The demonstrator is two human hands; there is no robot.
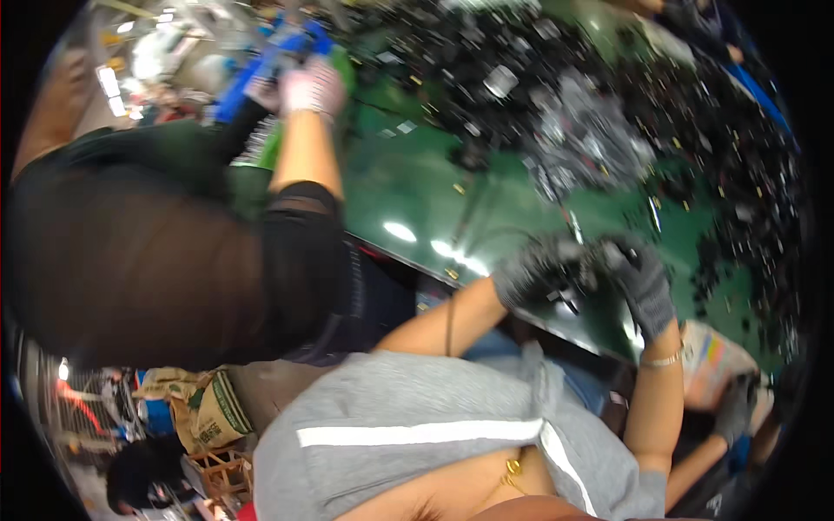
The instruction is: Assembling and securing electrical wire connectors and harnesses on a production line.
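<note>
In grey work gloves, my left hand point(537, 271) and my right hand point(641, 282) come close together over the near edge of a green-topped table point(382, 191). Both are closed, fingers curled inward. Small dark pieces show between them, too blurred to name. A thin dark cable arcs above my left hand. Just beyond my hands lies a crumpled clear plastic bag point(586, 139) with dark things in or under it. A wide heap of small black parts and cables point(686, 122) spreads over the far and right side of the table.
At my left a co-worker in black, wearing light gloves point(311, 89), works by a blue bin point(239, 91). Another person's grey-gloved hand point(738, 406) is at the lower right, beside a printed sack point(714, 360). Brown sacks point(213, 412) stand behind at the lower left.
</note>
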